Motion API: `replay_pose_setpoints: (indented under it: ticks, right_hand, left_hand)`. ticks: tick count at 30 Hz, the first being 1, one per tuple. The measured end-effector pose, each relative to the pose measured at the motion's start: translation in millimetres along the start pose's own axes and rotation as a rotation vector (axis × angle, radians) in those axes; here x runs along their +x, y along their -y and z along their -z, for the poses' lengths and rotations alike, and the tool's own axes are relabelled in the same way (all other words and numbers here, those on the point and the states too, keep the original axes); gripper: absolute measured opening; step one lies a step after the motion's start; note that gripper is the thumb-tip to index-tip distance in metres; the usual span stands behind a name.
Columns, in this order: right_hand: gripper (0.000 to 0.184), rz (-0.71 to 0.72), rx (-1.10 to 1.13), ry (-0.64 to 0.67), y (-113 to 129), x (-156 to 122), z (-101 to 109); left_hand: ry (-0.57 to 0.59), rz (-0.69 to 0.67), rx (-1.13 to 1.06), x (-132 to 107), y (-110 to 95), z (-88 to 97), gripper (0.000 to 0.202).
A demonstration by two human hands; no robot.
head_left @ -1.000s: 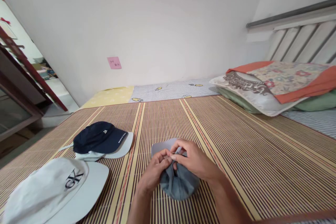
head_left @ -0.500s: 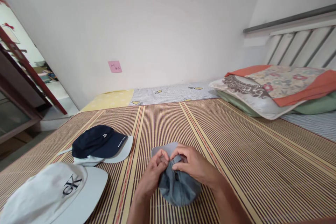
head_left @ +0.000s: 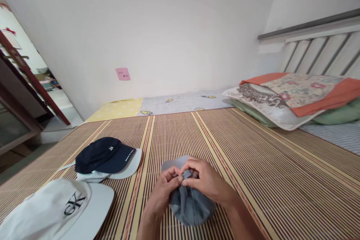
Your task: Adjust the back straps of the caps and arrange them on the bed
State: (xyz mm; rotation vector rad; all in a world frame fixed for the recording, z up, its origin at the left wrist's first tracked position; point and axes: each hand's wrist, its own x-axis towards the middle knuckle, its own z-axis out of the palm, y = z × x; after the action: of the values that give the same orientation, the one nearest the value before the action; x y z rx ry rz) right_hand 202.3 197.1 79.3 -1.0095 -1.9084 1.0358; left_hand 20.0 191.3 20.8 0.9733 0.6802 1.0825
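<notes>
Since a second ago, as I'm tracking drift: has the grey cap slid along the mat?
No. The grey cap keeps its place beside the navy cap; only the camera tilted.

Both forearms reach forward and meet in the middle. The left hand (head_left: 164, 190) and right hand (head_left: 207, 183) are curled, fingertips pinched and touching.

A person's two bare hands.
Left hand (head_left: 164, 191) and right hand (head_left: 206, 183), either side of the grey cap (head_left: 191, 208); forearms (head_left: 242, 221) uncovered as far as they show.
</notes>
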Motion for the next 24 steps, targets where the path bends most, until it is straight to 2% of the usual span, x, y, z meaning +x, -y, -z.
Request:
replay_pose_setpoints:
  ticks: [8,19,24]
  right_hand:
    - [0.025,0.023,-0.016,-0.01,-3.8,-0.1,0.7]
    - [0.024,0.016,-0.008,-0.011,-12.4,0.7,0.4]
    - [0.024,0.022,-0.046,-0.024,-13.2,1.3,3.5]
  left_hand:
    - [0.039,-0.041,-0.05,-0.2,-3.3,-2.0,0.027]
    - [0.053,-0.011,0.057,-5.3,-13.0,6.8,0.024]
    - [0.049,-0.033,0.062,-5.0,-13.0,8.2,0.029]
